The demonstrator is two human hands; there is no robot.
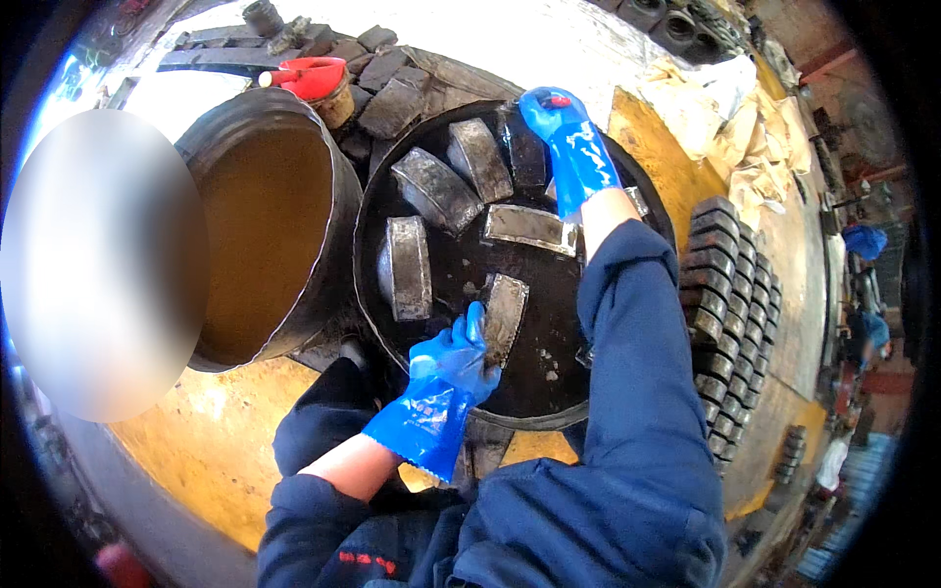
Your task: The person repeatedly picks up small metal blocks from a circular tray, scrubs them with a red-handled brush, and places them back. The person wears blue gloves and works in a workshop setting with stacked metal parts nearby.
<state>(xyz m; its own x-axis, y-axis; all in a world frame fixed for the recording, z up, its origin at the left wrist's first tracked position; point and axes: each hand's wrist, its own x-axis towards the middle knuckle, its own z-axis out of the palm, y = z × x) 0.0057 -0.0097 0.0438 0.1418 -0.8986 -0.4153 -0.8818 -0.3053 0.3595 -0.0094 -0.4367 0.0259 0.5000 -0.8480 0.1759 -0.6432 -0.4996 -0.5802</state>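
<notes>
Both my hands wear long blue rubber gloves. My left hand (441, 363) is closed around the near end of a grey curved metal block (506, 321), which lies in a wide round black pan (392, 348). My right hand (554, 110) is curled at the pan's far right rim, with a small red spot showing at its fingers. What it grips, if anything, cannot be made out. Several similar blocks lie in the pan: one on its long side (408, 269), two tilted ones (436, 189) (480, 160) toward the back, and one lying crosswise (530, 228) near the middle.
To the left, a large metal drum (338, 196) holds brown liquid. Behind it a red scoop (312, 76) rests on a small bucket (338, 106), beside dark bricks (394, 103). Stacked dark blocks (735, 314) stand at right, crumpled brown paper (750, 137) behind them.
</notes>
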